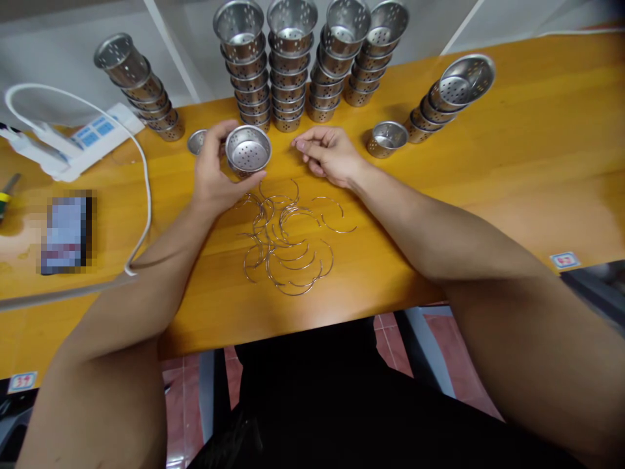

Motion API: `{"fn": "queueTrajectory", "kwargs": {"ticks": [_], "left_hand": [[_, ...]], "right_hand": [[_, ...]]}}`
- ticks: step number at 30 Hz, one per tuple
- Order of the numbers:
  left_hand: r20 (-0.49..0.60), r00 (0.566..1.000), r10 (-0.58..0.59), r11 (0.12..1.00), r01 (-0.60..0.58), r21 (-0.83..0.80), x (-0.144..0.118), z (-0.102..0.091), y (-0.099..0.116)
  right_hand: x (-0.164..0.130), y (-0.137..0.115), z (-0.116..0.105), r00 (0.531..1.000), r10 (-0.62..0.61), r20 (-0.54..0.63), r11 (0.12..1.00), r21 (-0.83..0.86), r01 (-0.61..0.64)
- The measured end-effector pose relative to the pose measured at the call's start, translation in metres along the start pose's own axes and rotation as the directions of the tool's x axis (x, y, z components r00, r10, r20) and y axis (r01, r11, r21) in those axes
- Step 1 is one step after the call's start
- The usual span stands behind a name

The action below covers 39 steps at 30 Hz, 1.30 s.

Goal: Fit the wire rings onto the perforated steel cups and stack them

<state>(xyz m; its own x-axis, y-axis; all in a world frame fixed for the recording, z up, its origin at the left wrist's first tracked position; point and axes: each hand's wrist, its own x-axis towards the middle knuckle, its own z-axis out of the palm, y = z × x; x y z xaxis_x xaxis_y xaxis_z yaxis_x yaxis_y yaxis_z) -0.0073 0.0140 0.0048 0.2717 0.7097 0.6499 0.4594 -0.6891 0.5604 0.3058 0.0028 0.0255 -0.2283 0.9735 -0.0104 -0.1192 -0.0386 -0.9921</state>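
Perforated metal cup [248, 150], tipped so its holed bottom faces the camera, sits in the left hand [215, 172]; the thumb and fingers curl round its rim and wall, holding it just above the wooden table [488, 189]. Nearest the table's front edge lies a loose pile of thin wire half-rings [288, 238], tangled over one another, between the two forearms. The right hand [329, 155] rests on the table just beyond the pile, beside the cup, its fingers curled loosely together with the fingertips drawn toward the thumb; whether they pinch a wire I cannot tell. To the left a white cable [141, 176] loops across the wood, and a white power strip [83, 140] lies further out. A single cup [387, 138] stands to the right of the right hand, next to a leaning stack [452, 94]. Farthest away, four tall stacks of the same cups [307, 62] stand at the back edge, with another stack [141, 88] leaning at the far left.
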Motion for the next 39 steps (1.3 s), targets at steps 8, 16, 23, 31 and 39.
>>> {"fn": "queueTrajectory", "kwargs": {"ticks": [8, 16, 23, 31, 39], "left_hand": [[0.066, 0.998, 0.008, 0.985, 0.003, -0.17, -0.015, 0.022, 0.017], [0.117, 0.985, -0.126, 0.972, 0.147, -0.186, -0.02, 0.033, 0.012], [0.151, 0.97, -0.192, 0.952, 0.222, -0.21, -0.021, 0.039, 0.017], [0.158, 0.979, -0.129, 0.98, 0.15, -0.13, -0.02, 0.036, 0.015], [0.185, 0.983, -0.006, 0.991, 0.03, -0.131, -0.026, 0.035, 0.002]], "right_hand": [[-0.006, -0.008, 0.008, 0.999, 0.043, -0.017, 0.996, -0.078, -0.044], [-0.009, -0.015, 0.013, 0.999, 0.017, 0.046, 0.995, -0.096, -0.012], [-0.028, -0.029, 0.046, 0.993, -0.104, 0.056, 0.957, -0.266, 0.115], [-0.036, -0.03, 0.059, 0.986, -0.14, 0.089, 0.913, -0.374, 0.163], [-0.025, -0.013, 0.055, 0.957, -0.275, 0.093, 0.834, -0.472, 0.285]]}}
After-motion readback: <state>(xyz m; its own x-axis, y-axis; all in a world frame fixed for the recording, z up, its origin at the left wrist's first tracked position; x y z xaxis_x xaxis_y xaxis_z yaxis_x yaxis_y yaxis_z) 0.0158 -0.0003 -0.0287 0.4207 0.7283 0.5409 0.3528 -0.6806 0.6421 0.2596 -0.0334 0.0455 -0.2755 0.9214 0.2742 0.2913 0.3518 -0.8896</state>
